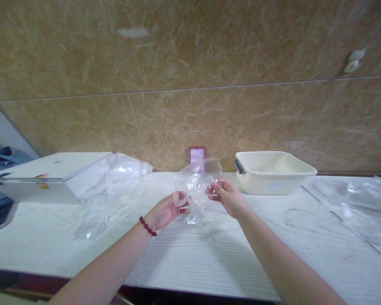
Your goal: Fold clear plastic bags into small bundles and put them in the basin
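Note:
A clear plastic bag (195, 190) is stretched between my two hands above the middle of the table. My left hand (169, 209), with a dark red beaded bracelet (147, 226) at the wrist, grips the bag's left side, and some of its fingers show through the film. On the other side, my right hand (227, 197) pinches the bag's edge between thumb and fingers. Behind the bag, a small phone-like object with a dark pink rim (197, 153) leans upright at the wall; the bag covers its lower part. Whether anything lies inside the bag I cannot tell.
To the left stands a white box (53, 169), with a pile of clear plastic bags (114, 190) against it. A cream plastic basin (274, 173) with a grey handle is at the back right. More clear plastic (362, 207) lies far right. The stone-patterned wall (190, 114) bounds the table's back.

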The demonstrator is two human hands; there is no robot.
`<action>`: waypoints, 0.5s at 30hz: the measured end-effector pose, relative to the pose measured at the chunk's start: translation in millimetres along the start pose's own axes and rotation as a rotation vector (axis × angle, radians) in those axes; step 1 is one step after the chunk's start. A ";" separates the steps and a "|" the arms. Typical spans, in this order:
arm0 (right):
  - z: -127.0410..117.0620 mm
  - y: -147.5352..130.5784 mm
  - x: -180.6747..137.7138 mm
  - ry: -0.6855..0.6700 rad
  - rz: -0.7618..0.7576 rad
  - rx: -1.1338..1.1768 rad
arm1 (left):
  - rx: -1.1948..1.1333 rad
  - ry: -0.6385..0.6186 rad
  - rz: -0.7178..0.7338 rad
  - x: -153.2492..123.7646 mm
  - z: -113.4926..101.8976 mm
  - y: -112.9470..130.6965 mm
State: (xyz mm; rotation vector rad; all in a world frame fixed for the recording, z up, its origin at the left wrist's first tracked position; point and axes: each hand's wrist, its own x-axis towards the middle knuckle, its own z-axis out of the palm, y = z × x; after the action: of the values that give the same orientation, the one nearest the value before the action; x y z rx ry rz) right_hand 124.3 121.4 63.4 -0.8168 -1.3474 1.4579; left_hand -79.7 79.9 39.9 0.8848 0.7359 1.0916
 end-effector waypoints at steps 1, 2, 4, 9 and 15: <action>-2.7 -8.3 -0.2 0.010 -0.030 -0.095 | 0.068 0.050 -0.011 -1.9 -4.5 1.1; -4.8 -17.5 -0.6 0.018 -0.057 -0.230 | 0.144 0.109 -0.011 -3.5 -8.3 3.7; -6.2 -37.5 -2.2 0.022 -0.124 -0.539 | 0.315 0.219 0.022 -5.8 -11.0 12.7; 9.7 -87.7 -9.6 -0.231 -0.223 -1.003 | 0.810 0.244 0.285 -6.4 18.2 44.2; 26.7 -134.4 -16.9 -0.506 -0.047 -0.975 | 0.999 0.198 0.364 -1.4 50.3 72.5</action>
State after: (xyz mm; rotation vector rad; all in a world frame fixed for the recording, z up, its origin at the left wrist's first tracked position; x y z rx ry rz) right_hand 131.9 88.0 197.1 -1.0167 -2.5218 0.9371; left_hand -68.0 81.5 127.3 1.8229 1.3661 1.1228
